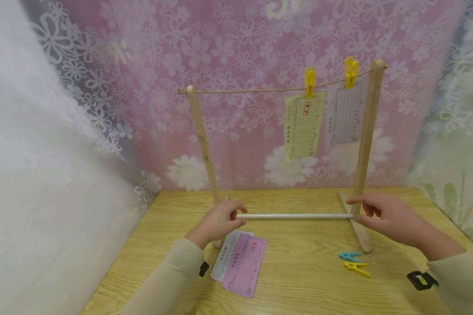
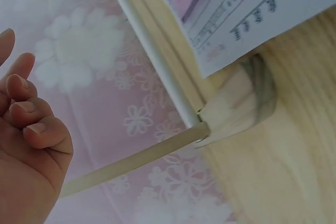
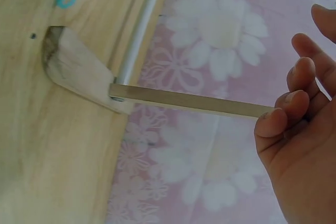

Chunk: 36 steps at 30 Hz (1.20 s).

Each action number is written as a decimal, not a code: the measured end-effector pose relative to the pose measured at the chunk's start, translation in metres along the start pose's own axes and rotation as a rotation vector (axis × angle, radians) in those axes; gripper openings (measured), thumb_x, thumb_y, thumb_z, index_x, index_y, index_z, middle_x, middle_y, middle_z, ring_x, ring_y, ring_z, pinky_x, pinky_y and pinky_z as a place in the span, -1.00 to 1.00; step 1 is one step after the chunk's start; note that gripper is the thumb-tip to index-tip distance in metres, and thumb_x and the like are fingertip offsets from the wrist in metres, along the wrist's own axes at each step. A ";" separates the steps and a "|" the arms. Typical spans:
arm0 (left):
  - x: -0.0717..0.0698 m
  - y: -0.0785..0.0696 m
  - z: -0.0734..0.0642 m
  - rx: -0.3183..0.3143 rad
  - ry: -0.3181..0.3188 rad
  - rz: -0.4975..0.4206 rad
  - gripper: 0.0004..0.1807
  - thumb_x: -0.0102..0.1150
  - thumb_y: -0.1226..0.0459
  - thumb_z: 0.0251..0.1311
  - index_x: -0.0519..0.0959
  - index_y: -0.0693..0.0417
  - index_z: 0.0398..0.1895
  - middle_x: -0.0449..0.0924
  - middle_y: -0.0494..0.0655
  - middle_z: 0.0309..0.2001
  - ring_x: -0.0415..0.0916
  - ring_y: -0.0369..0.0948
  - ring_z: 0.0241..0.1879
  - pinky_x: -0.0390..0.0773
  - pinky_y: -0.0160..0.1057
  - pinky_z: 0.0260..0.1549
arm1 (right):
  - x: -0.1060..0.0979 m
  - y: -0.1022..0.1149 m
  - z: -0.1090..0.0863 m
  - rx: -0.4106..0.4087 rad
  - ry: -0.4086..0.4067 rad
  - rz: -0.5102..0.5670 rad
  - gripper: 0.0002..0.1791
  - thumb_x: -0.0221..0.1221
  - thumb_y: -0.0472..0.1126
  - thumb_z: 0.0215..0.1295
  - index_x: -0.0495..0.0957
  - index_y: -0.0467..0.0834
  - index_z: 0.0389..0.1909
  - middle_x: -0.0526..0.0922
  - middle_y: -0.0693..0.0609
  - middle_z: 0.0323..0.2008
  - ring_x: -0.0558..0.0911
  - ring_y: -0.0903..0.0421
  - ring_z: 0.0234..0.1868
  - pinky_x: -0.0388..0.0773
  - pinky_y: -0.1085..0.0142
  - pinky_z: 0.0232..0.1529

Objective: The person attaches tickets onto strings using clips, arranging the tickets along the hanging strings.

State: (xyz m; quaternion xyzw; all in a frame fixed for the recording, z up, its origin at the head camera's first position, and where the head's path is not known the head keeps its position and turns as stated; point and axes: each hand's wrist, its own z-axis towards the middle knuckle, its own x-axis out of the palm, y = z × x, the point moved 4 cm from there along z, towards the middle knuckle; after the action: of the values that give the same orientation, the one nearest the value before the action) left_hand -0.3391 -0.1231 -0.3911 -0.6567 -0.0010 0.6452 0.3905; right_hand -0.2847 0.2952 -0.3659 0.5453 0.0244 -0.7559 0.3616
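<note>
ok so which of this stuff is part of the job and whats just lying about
Seemingly for the job: wooden rack, string, hung yellowish slip, hung pale slip, yellow clips on the string, pink slip, pale slip partly under it, loose blue clip, loose yellow clip.

Just around: flowered cloth, table.

slips (image 1: pixel 243 269) on tbl (image 1: pixel 299 275), l. of pegs (image 1: pixel 348 257); curtain (image 1: pixel 240 144) behind rack (image 1: pixel 295 216)

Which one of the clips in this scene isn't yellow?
The blue clip lying on the table, beside a loose yellow clip. Its color sets it apart: those on the rope are yellow too.
</note>
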 end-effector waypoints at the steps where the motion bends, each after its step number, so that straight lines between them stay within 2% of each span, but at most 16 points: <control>1: 0.003 0.002 -0.001 -0.009 0.004 -0.010 -0.71 0.27 0.10 0.37 0.61 -0.16 0.12 0.39 -0.15 -0.52 0.22 -0.26 -0.61 0.30 -0.27 -0.59 | 0.003 -0.002 -0.003 0.005 0.009 0.008 -0.69 0.31 -0.08 0.39 0.60 0.07 0.12 0.34 0.29 -0.53 0.25 0.29 -0.56 0.21 0.33 -0.54; 5: 0.014 0.008 -0.005 -0.034 0.036 -0.027 -0.71 0.31 0.15 0.33 0.62 -0.15 0.10 0.39 -0.16 -0.53 0.24 -0.27 -0.62 0.31 -0.29 -0.59 | 0.016 -0.011 -0.015 0.047 0.048 0.057 -0.70 0.31 -0.07 0.39 0.61 0.08 0.11 0.34 0.27 -0.52 0.25 0.29 -0.58 0.21 0.33 -0.58; 13: 0.032 0.019 -0.009 -0.043 0.139 0.056 -0.62 0.33 0.17 0.30 0.61 -0.04 0.17 0.41 -0.19 -0.49 0.28 -0.27 -0.55 0.33 -0.29 -0.51 | 0.036 -0.023 -0.033 0.140 0.148 0.162 -0.68 0.24 -0.03 0.45 0.57 0.02 0.16 0.38 0.19 -0.48 0.29 0.25 -0.57 0.26 0.31 -0.59; 17: 0.039 0.027 -0.008 -0.076 0.183 0.054 -0.60 0.35 0.17 0.30 0.60 -0.04 0.19 0.44 -0.19 -0.46 0.32 -0.26 -0.53 0.36 -0.26 -0.49 | 0.040 -0.026 -0.038 0.154 0.188 0.197 -0.66 0.23 -0.06 0.46 0.56 -0.04 0.17 0.38 0.17 -0.47 0.31 0.24 -0.55 0.27 0.30 -0.58; 21: 0.046 0.035 -0.007 -0.119 0.218 0.075 -0.53 0.42 0.14 0.21 0.60 -0.08 0.20 0.47 -0.21 -0.43 0.37 -0.26 -0.48 0.39 -0.23 -0.46 | 0.046 -0.031 -0.044 0.156 0.239 0.206 -0.67 0.20 -0.09 0.48 0.56 -0.09 0.18 0.38 0.17 -0.47 0.32 0.27 -0.54 0.27 0.30 -0.57; 29: 0.053 0.038 -0.006 -0.147 0.259 0.150 -0.40 0.50 0.09 0.10 0.56 -0.09 0.24 0.52 -0.26 -0.37 0.44 -0.28 -0.42 0.48 -0.21 -0.36 | 0.057 -0.040 -0.058 0.181 0.340 0.291 -0.58 0.21 -0.06 0.47 0.52 -0.18 0.23 0.43 0.15 -0.45 0.35 0.26 -0.54 0.29 0.28 -0.55; 36: 0.059 0.045 -0.003 -0.157 0.269 0.213 -0.39 0.53 0.07 0.06 0.57 -0.11 0.21 0.54 -0.36 -0.25 0.47 -0.31 -0.32 0.51 -0.21 -0.21 | 0.068 -0.047 -0.060 0.198 0.389 0.270 -0.58 0.21 0.02 0.46 0.56 -0.15 0.17 0.42 0.15 -0.50 0.33 0.29 -0.57 0.27 0.29 -0.54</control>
State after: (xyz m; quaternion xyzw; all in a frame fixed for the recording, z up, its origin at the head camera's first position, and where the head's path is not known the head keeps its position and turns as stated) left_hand -0.3494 -0.1260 -0.4651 -0.7619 0.0702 0.5872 0.2642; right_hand -0.2725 0.3205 -0.4641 0.7116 -0.0538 -0.5803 0.3925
